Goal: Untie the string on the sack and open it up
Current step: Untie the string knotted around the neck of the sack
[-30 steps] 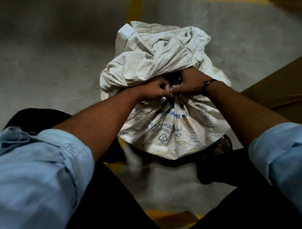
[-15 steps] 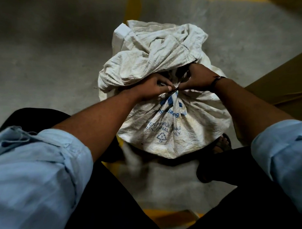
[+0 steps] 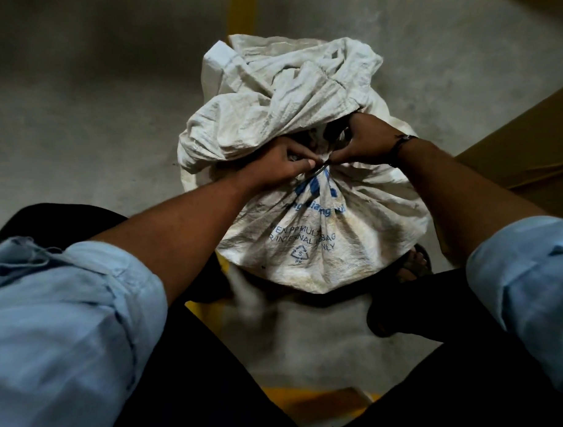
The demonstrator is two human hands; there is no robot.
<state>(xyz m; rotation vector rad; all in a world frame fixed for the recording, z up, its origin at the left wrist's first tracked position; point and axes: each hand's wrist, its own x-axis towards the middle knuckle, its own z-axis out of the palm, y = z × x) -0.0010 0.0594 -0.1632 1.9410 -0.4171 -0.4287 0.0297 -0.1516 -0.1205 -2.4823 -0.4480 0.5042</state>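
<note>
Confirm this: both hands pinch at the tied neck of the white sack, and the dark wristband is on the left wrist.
Wrong wrist. The head view shows the dark wristband on the right wrist. The left hand and right hand do both pinch at the tied neck of the white sack.

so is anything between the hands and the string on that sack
Nothing visible. The left hand and right hand both pinch the string at the tied neck of the sack; the sack's floppy top lies behind them, not in between.
</note>
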